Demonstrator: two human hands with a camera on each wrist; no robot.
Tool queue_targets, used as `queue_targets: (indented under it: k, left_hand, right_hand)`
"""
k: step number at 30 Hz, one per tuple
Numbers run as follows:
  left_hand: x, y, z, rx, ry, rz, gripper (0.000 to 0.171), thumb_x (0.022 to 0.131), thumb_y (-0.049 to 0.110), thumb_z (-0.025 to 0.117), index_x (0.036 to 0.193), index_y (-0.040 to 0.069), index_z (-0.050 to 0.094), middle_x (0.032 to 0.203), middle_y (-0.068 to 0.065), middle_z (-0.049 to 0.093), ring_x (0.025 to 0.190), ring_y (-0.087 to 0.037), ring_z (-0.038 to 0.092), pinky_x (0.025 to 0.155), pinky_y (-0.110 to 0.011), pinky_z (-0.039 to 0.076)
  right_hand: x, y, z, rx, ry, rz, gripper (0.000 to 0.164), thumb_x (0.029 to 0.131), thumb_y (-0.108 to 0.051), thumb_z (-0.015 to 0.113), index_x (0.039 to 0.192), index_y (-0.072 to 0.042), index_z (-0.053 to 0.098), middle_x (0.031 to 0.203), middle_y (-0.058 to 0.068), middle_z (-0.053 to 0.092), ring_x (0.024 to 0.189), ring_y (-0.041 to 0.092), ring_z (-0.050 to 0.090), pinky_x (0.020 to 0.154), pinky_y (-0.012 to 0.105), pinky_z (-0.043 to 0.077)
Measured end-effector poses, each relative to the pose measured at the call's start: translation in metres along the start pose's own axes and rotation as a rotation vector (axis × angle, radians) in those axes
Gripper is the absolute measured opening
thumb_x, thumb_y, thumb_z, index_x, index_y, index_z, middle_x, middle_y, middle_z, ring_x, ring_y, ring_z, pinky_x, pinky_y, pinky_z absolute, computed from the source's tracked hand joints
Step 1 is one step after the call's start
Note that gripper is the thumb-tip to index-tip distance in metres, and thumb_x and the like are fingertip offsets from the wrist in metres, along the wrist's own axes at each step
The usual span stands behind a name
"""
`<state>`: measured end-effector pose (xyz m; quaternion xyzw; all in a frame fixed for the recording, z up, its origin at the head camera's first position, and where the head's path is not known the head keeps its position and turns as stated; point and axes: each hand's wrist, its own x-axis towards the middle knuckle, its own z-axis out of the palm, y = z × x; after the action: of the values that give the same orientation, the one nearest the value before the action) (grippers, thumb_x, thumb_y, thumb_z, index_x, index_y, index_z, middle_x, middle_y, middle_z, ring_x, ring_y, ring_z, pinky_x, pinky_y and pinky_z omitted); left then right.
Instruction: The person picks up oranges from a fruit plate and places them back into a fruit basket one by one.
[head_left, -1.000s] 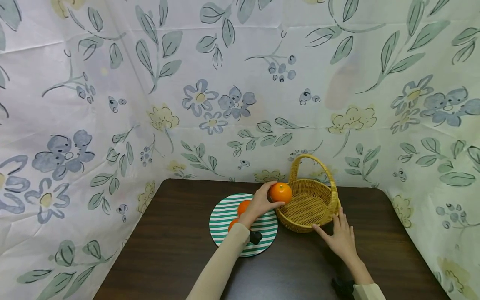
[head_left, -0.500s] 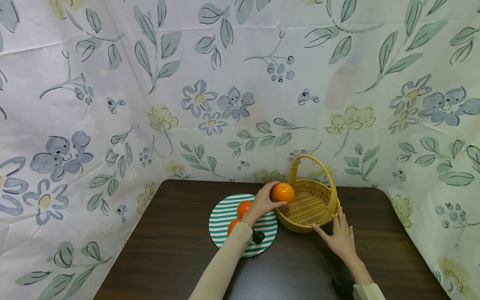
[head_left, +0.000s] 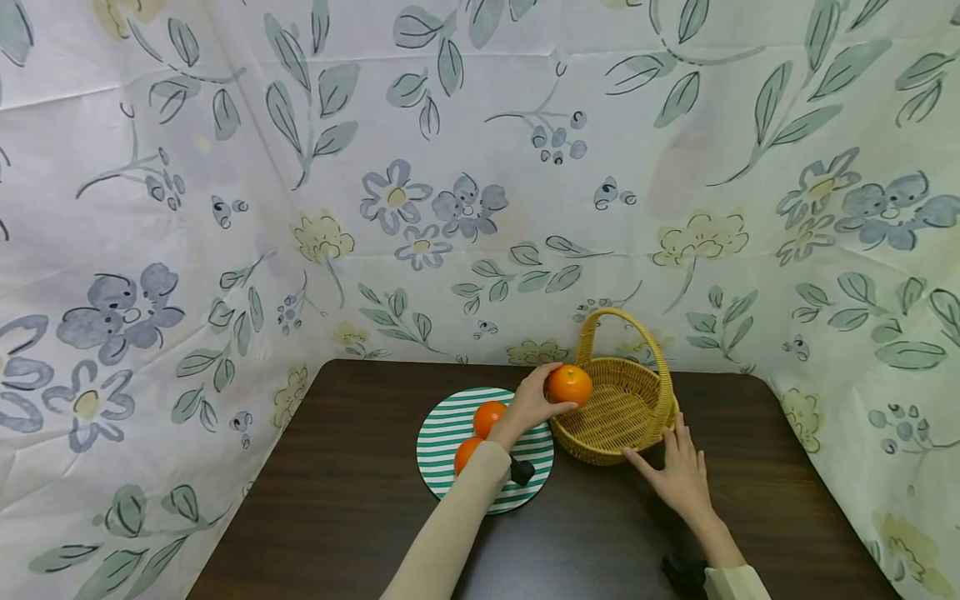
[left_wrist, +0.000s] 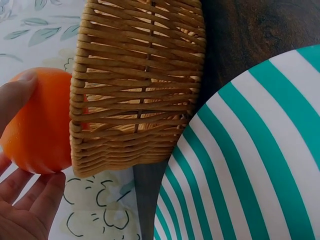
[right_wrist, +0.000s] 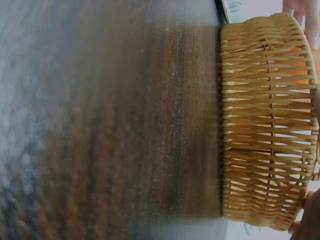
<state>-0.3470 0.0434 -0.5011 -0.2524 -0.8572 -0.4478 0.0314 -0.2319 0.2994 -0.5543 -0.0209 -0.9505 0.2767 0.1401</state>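
My left hand (head_left: 531,402) holds an orange (head_left: 570,386) between thumb and fingers over the near-left rim of a wicker basket (head_left: 600,452) with an arched handle. In the left wrist view the orange (left_wrist: 47,122) sits just beyond the basket's rim, fingers below it. My right hand (head_left: 686,481) rests against the basket's right front side, fingers spread and fairly straight. In the right wrist view only bits of that hand show at the edge, by the basket wall (right_wrist: 267,125). Two more oranges, a rear one (head_left: 489,417) and a front one (head_left: 467,454), lie on a striped plate.
The round green-and-white striped plate (head_left: 438,433) stands left of the basket, below my left forearm. Both are on a dark wooden table (head_left: 330,492). A floral cloth (head_left: 420,275) hangs behind and along the sides.
My left hand has shifted slightly to the right with the orange, which now lies further over the basket's rim. The right hand and the basket have stayed in place.
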Motion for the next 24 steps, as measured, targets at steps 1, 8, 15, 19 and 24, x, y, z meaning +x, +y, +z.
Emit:
queue_targets:
  k: [1, 8, 15, 19, 24]
  left_hand:
    - [0.000, 0.000, 0.001, 0.002, -0.002, -0.003, 0.076, 0.074, 0.042, 0.075, 0.139, 0.019, 0.040, 0.136, 0.003, 0.046, 0.117, -0.015, 0.051, 0.096, -0.031, 0.045]
    - [0.002, -0.002, 0.007, 0.031, -0.013, -0.022, 0.075, 0.075, 0.043, 0.074, 0.138, 0.020, 0.041, 0.136, 0.004, 0.046, 0.117, -0.015, 0.051, 0.095, -0.033, 0.045]
    - [0.004, 0.000, 0.009, 0.048, -0.025, -0.024, 0.073, 0.074, 0.043, 0.075, 0.137, 0.026, 0.041, 0.136, 0.006, 0.047, 0.118, -0.015, 0.050, 0.098, -0.036, 0.043]
    - [0.006, -0.001, 0.012, 0.063, -0.021, -0.006, 0.074, 0.075, 0.043, 0.074, 0.138, 0.024, 0.041, 0.136, 0.006, 0.047, 0.118, -0.015, 0.050, 0.098, -0.036, 0.043]
    - [0.006, -0.001, 0.016, 0.079, -0.018, -0.004, 0.075, 0.075, 0.044, 0.074, 0.139, 0.021, 0.041, 0.137, 0.005, 0.046, 0.119, -0.016, 0.049, 0.098, -0.037, 0.043]
  right_hand:
    - [0.000, 0.000, 0.000, -0.001, 0.000, 0.001, 0.088, 0.082, -0.058, 0.059, 0.138, 0.005, 0.032, 0.155, 0.014, -0.008, 0.136, 0.048, 0.011, 0.099, 0.073, 0.008]
    - [0.001, -0.001, -0.001, -0.010, -0.002, 0.002, 0.089, 0.082, -0.058, 0.058, 0.139, 0.005, 0.031, 0.155, 0.014, -0.009, 0.136, 0.048, 0.011, 0.099, 0.073, 0.009]
    - [0.001, -0.001, -0.002, -0.009, 0.009, -0.007, 0.088, 0.082, -0.057, 0.059, 0.138, 0.005, 0.032, 0.155, 0.015, -0.007, 0.136, 0.048, 0.011, 0.099, 0.073, 0.009]
    - [0.001, -0.002, -0.003, -0.010, 0.010, -0.006, 0.088, 0.082, -0.057, 0.059, 0.138, 0.005, 0.033, 0.155, 0.018, -0.004, 0.135, 0.049, 0.012, 0.098, 0.073, 0.010]
    - [0.001, -0.002, -0.002, -0.013, -0.013, 0.013, 0.089, 0.082, -0.059, 0.058, 0.137, 0.006, 0.033, 0.154, 0.019, -0.004, 0.135, 0.049, 0.011, 0.098, 0.074, 0.009]
